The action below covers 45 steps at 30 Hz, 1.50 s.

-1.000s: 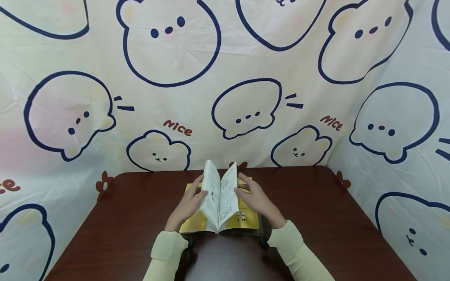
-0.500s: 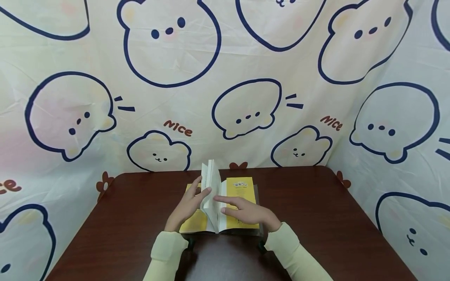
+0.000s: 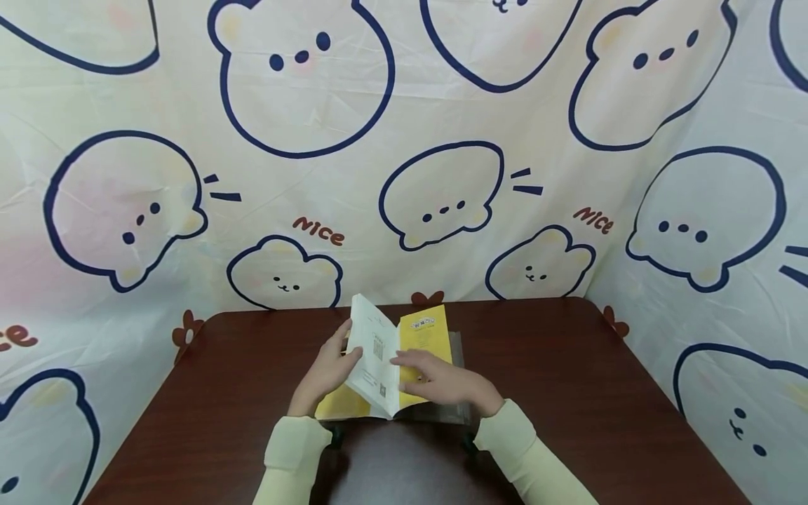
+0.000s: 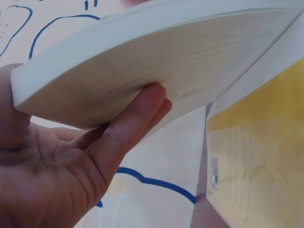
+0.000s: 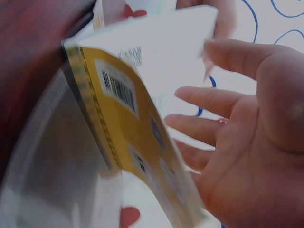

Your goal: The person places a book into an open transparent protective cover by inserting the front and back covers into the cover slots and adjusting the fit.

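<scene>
A book with white pages [image 3: 374,354] stands part open on the table, its block of pages leaning left. My left hand [image 3: 323,372] grips that block by its outer edge, thumb on one face and fingers on the other, as the left wrist view shows too. On the right, the yellow cover flap [image 3: 426,328] is raised at an angle; a barcode [image 5: 118,89] shows on it in the right wrist view. My right hand [image 3: 451,382] is beside this flap with fingers extended and spread, fingertips close to the flap's edge and the pages. Yellow cover also shows under the left hand.
A clear plastic book jacket [image 3: 456,351] lies under the book's right side and looks grey against the dark wooden table [image 3: 568,393]. Behind hangs a pale cloth [image 3: 442,119] with bear drawings, reaching down to the table's back edge.
The left hand has moved slightly left, tilting the gathered pages that way. The right hand has let go of its pages and shifted left, and the yellow right flap has lifted off the jacket.
</scene>
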Tool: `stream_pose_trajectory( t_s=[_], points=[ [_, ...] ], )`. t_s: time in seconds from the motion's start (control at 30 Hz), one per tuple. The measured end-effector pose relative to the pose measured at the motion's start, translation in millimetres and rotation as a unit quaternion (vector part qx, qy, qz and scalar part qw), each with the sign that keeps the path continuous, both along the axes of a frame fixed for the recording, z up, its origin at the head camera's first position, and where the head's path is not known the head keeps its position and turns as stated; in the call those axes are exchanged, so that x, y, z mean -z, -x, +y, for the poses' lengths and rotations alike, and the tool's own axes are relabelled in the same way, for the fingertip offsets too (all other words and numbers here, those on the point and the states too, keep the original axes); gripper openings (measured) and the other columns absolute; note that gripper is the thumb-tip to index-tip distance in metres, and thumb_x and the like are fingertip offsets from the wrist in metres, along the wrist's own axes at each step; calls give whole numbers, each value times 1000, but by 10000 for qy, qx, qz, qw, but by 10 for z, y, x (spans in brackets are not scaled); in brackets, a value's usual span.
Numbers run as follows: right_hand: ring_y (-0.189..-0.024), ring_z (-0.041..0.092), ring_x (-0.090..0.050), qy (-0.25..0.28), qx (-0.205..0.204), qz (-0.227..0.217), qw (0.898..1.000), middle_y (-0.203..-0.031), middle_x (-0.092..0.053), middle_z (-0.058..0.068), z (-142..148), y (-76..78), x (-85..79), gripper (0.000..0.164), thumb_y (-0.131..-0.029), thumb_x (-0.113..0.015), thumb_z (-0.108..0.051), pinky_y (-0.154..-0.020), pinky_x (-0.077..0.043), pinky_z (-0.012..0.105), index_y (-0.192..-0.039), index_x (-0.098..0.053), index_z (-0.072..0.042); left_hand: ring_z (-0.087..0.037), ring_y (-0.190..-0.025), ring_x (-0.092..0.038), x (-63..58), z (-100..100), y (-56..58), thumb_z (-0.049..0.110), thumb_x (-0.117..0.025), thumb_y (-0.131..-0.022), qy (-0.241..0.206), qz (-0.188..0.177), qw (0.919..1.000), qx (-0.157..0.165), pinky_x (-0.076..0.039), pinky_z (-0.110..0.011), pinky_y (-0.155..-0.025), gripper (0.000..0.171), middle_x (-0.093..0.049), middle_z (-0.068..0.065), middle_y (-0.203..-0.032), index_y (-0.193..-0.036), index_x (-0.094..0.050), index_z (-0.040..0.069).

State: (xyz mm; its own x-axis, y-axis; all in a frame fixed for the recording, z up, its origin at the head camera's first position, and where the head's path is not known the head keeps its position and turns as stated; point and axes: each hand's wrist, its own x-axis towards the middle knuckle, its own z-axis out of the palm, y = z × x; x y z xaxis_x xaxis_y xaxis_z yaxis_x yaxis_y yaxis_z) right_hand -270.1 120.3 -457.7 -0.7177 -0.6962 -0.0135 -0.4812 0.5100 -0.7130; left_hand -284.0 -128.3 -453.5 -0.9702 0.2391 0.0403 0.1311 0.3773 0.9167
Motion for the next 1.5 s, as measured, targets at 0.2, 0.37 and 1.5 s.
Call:
stream_pose_trajectory(
  t_s=[0.2, 0.37, 1.5],
  points=[
    [-159, 43, -7, -178, 792, 132, 9966, -168, -27, 19, 196, 50, -63, 57, -104, -58, -29, -122, -19, 68, -154, -46, -6, -27, -93, -74, -26, -73, -13, 8, -54, -103, 100, -75, 9999, -57, -61, -35, -72, 71, -56, -33, -140, -163, -17, 0],
    [-159, 42, 2, -161, 1162, 104, 9930, -171, -17, 20, 328, 77, -115, 56, -104, -57, -23, -124, -13, 68, -154, -44, -2, -27, -92, -73, -37, -111, -14, 12, -57, -103, 387, -93, 9987, -304, -60, -35, -72, 70, -55, -36, -138, -160, -21, -7],
    [-161, 38, 2, -422, 968, 144, 9943, -172, -11, 19, 362, 81, -112, 55, -105, -47, -7, -127, -13, 62, -156, -32, 6, -28, -77, -54, 152, -263, -33, 14, -46, -104, 2336, -757, 9611, -1268, -45, -36, -65, 31, -60, -22, -87, -105, -59, -15]
  ],
)
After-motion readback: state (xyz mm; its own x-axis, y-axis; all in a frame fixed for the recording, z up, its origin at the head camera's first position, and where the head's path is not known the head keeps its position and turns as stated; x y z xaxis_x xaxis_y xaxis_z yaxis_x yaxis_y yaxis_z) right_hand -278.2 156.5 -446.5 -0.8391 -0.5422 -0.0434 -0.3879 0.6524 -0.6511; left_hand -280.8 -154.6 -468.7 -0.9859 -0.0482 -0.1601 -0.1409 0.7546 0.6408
